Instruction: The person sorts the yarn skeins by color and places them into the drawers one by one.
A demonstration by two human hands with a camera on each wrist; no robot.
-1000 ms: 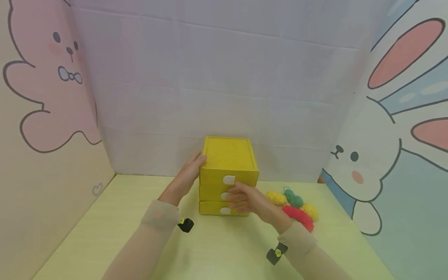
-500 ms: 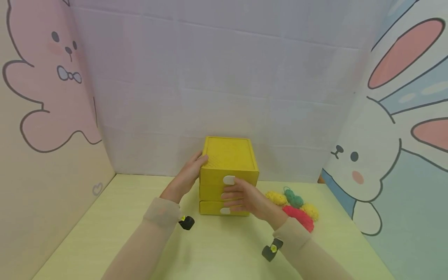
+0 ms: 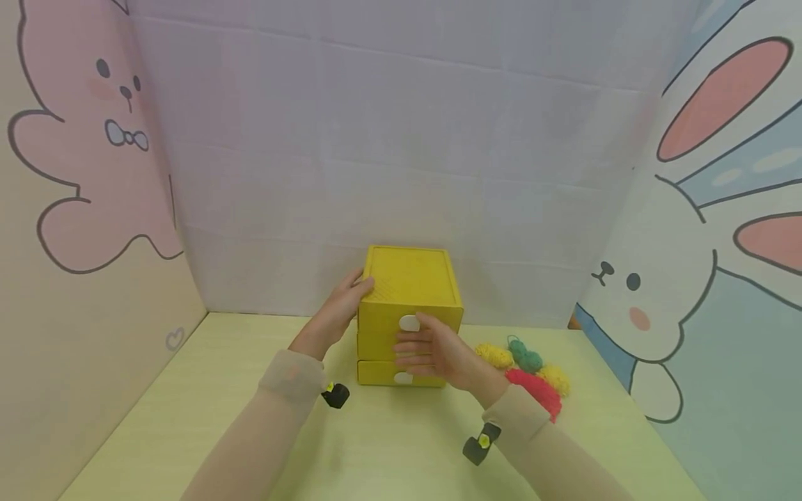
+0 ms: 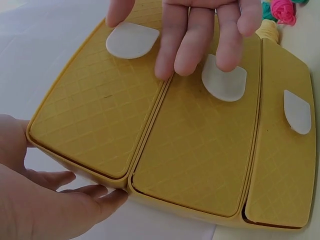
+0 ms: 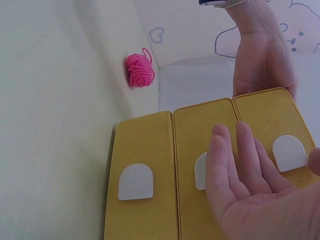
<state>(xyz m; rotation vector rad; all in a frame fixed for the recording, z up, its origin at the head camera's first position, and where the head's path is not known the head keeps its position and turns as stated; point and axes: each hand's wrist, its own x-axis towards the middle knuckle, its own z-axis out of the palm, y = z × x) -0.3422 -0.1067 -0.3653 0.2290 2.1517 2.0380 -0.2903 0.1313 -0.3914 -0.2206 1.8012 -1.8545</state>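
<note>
Toward the back edge of the table (image 3: 388,438), about midway between its back corners, stands a yellow three-drawer storage box (image 3: 410,275). Work on it seems at an early stage, though freshly closed drawers would look much the same: the box is steadied, no drawer is pulled out, and any opening is left undone. Its top is flat with a raised rim, and its corners are rounded.

The top drawer (image 4: 95,105) and middle drawer (image 4: 200,140) sit flush, their fronts embossed with a diamond pattern; the bottom drawer (image 4: 277,165) shows a thin dark gap at one end.

The left hand (image 3: 335,309) rests along the box's left side, fingers fairly straight, thumb over the upper edge. The right hand (image 3: 447,351) is before the drawer fronts, fingers extended and holding nothing.

Toward the table's right edge, beside the box, lie red yarn (image 3: 535,391), two bundles of yellow yarn (image 3: 495,355) and green yarn (image 3: 526,356). A pink skein (image 5: 140,70) lies on the box's other side, toward the back left corner.

Smallest are the white rounded pulls, one per drawer. The right thumb is at the top pull (image 4: 131,41); whether it touches, I cannot tell.
</note>
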